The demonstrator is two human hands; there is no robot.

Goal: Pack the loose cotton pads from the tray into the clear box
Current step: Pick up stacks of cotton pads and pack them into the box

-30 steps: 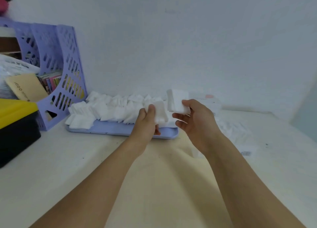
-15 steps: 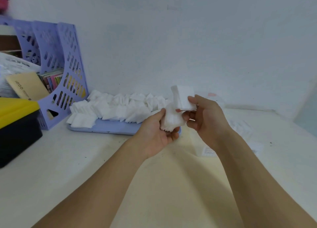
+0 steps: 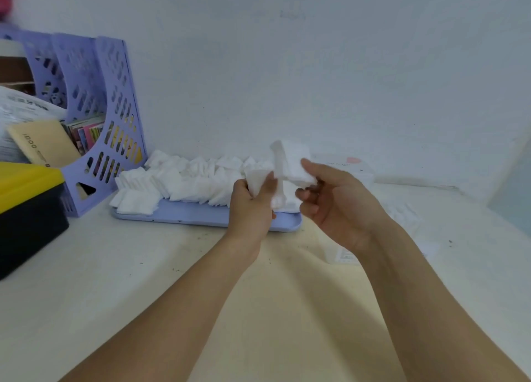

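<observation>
Packing is looking barely started: most cotton pads (image 3: 184, 180) are still lying heaped on the lilac tray (image 3: 201, 219), and the clear box isn't clearly visible. Left hand (image 3: 253, 206) is pinching a few pads (image 3: 257, 177) above the tray's right end. Right hand (image 3: 336, 200) is gripping a neat stack (image 3: 296, 163), fingers curled around it, just beside the left. Both hands are hovering off the table (image 3: 143, 281).

Cotton pads heaped on a lilac tray

White square pads (image 3: 184, 180) are piled along the tray (image 3: 198, 219); a stack (image 3: 296, 163) is held up at its right end, and a few pads (image 3: 257, 179) beside it.
</observation>
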